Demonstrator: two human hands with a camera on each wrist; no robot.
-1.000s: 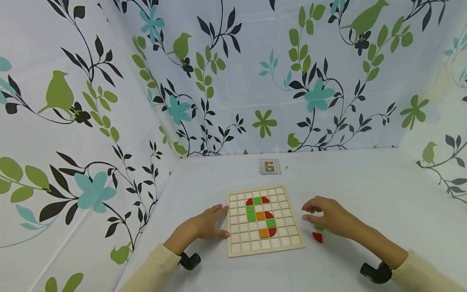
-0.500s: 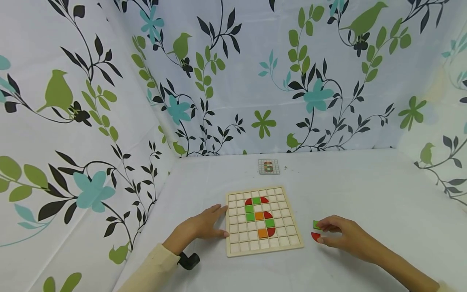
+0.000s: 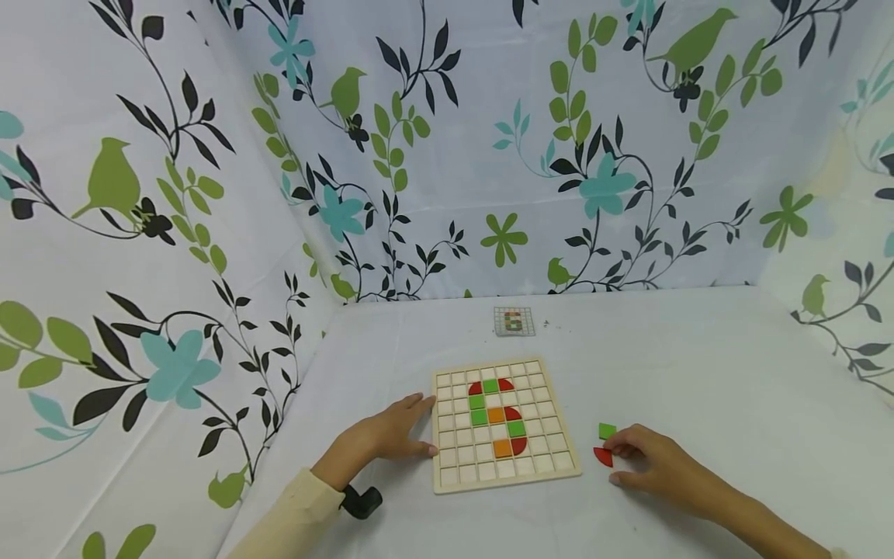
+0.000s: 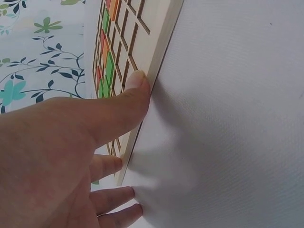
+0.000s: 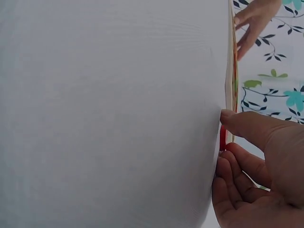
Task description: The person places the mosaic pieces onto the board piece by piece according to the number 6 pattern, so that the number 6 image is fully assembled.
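In the head view a wooden grid board (image 3: 457,454) lies on the table, with red, green and orange tiles set in some of its squares. My left hand (image 3: 393,429) rests at the board's left edge, thumb and fingers spread; in the left wrist view its thumb (image 4: 128,102) lies on the rim. To the right of the board, my right hand (image 3: 660,466) is low over the table beside a red quarter-round tile (image 3: 603,456), its index fingertip at the tile and its thumb apart. Just beyond lies a green square tile (image 3: 607,430). The right wrist view shows the red tile (image 5: 223,137) between thumb and fingers.
A small card with a printed grid pattern (image 3: 513,321) lies behind the board, with tiny specks beside it. White cloth (image 3: 670,349) covers the table. A patterned curtain (image 3: 447,155) hangs at the back and sides.
My right hand has come down and toward me from beside the board to the loose tiles, uncovering the green one. Its thumb has since drawn off the red tile. My left hand stays put.
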